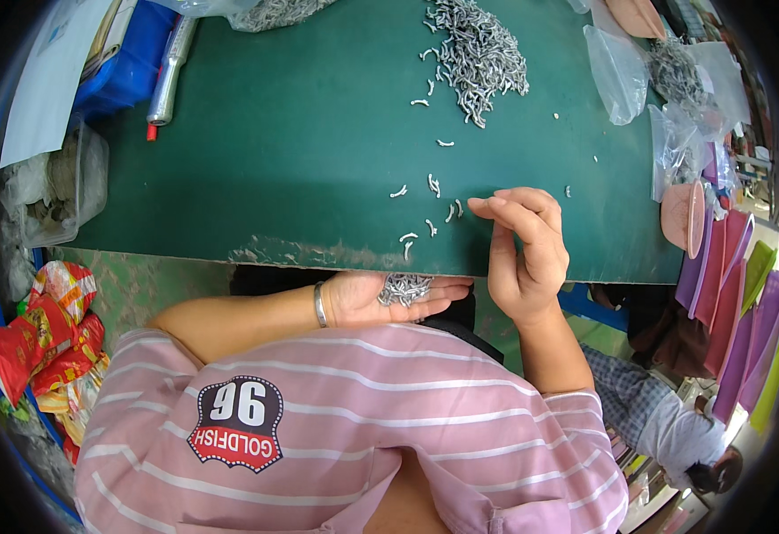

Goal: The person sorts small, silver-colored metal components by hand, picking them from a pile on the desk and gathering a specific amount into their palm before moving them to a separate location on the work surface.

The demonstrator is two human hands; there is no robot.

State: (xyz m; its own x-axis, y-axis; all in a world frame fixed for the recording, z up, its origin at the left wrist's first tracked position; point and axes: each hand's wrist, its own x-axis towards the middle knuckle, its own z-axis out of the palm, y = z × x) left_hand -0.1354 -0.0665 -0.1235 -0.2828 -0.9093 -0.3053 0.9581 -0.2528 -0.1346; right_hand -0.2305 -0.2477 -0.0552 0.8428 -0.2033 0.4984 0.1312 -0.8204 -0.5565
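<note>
My left hand (354, 298) lies palm up just below the table's front edge and carries a small heap of curved silver metal pieces (405, 290). Its fingers stretch out flat to the right, and a metal bangle (320, 304) circles the wrist. Over the green tabletop (282, 153) is my right hand (530, 250), fingers bent; whether anything sits between thumb and fingertips is hidden. Several loose pieces (431, 227) are scattered just left of its fingertips. Farther back lies a large pile of the same pieces (479, 57).
On the left stand a blue bin (122, 60), a silver cylinder with red ends (169, 73) and a clear plastic box (92, 173). Plastic bags (616, 73) and a pink cup (680, 217) line the right edge. Another person (676, 427) is at lower right.
</note>
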